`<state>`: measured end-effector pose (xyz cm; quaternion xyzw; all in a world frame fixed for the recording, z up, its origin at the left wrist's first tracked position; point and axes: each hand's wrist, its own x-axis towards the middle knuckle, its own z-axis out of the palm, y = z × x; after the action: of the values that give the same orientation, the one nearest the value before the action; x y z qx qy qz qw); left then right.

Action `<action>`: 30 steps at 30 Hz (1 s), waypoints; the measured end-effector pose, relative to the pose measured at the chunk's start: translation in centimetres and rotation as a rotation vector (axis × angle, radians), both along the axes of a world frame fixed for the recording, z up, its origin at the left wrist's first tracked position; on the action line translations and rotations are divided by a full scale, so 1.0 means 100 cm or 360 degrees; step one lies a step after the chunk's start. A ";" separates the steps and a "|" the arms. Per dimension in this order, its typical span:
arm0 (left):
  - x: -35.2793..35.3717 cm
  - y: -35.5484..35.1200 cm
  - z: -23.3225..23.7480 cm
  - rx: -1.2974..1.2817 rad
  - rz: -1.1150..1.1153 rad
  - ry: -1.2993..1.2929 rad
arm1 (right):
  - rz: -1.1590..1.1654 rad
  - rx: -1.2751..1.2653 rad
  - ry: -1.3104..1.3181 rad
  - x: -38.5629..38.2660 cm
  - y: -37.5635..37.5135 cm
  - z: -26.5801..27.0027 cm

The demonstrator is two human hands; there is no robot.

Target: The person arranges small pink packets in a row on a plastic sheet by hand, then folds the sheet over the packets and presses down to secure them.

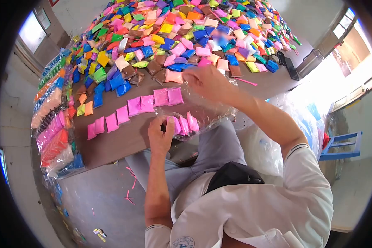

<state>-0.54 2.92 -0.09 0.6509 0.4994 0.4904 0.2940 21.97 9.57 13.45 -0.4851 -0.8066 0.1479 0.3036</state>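
My left hand (159,131) is closed at the left side of a clear plastic bag (213,108), beside several pink packets (184,125) at the bag's lower part. My right hand (208,84) hovers over the bag's upper edge with fingers bent together, near a peach packet (174,76); what they grip, if anything, is hidden. A slanting row of flat pink packets (122,115) lies on the brown table (124,144), left of and above my left hand.
A large heap of coloured packets (153,39) covers the table's far side. Filled clear bags of packets (53,124) line the left edge. Large clear plastic bags (264,144) are at my right, near a blue stool (341,145). Pink strips (130,198) lie on the floor.
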 end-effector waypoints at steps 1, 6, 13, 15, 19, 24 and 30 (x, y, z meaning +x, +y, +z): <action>0.000 0.000 0.000 -0.0017 -0.0007 -0.0001 | 0.0043 0.0067 -0.0004 -0.002 0.017 0.000; 0.001 -0.002 0.004 0.0001 -0.0002 -0.0057 | 0.0433 -0.0234 -0.0348 -0.012 0.111 -0.025; 0.000 -0.002 0.007 0.0072 0.0004 0.0034 | 0.0814 -0.0622 -0.0832 -0.036 0.134 -0.049; 0.000 -0.002 0.010 0.0069 -0.0011 0.0057 | 0.0842 -0.0726 -0.0998 -0.040 0.122 -0.033; -0.001 -0.003 0.013 0.0050 -0.0018 0.0081 | 0.0819 -0.0531 -0.1291 -0.047 0.095 -0.029; -0.001 -0.001 0.010 0.0075 -0.0025 0.0101 | 0.0805 -0.0359 -0.1431 -0.050 0.093 -0.047; -0.002 -0.002 0.015 0.0116 -0.0020 0.0084 | 0.0692 -0.0444 -0.1194 -0.061 0.089 -0.006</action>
<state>-0.69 2.72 1.40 0.6770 0.4846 0.4891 0.2601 15.85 18.50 12.88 -0.3608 -0.9163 0.1294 -0.1159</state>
